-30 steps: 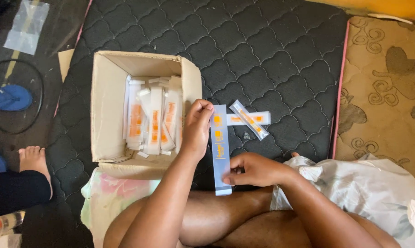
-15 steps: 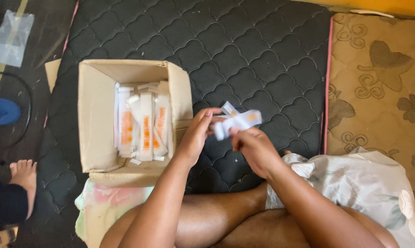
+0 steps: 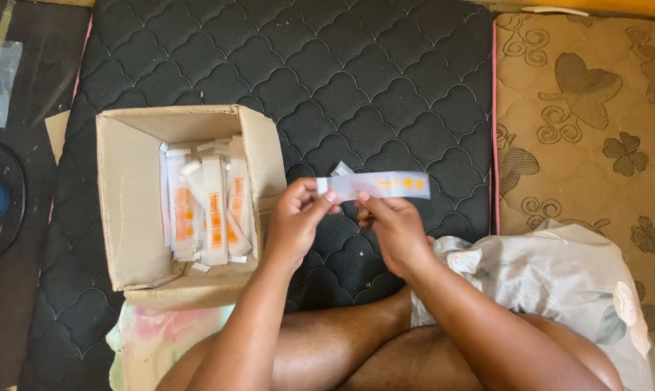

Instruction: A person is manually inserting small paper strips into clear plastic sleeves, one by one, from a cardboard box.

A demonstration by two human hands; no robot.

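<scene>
Both hands pinch a flat white carton (image 3: 382,185) with orange marks, held level above the black quilted mattress (image 3: 356,80): left hand (image 3: 296,221) gripping its left end, right hand (image 3: 391,228) just beside it. Left of them, an open cardboard box (image 3: 132,217) holds more cartons (image 3: 204,210).

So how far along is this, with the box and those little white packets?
A row of white-and-orange packets already stands in the cardboard box. In hand: the left hand and right hand hold one flat pale carton strip between them. The box has room on its left side, so it is not yet full.
</scene>
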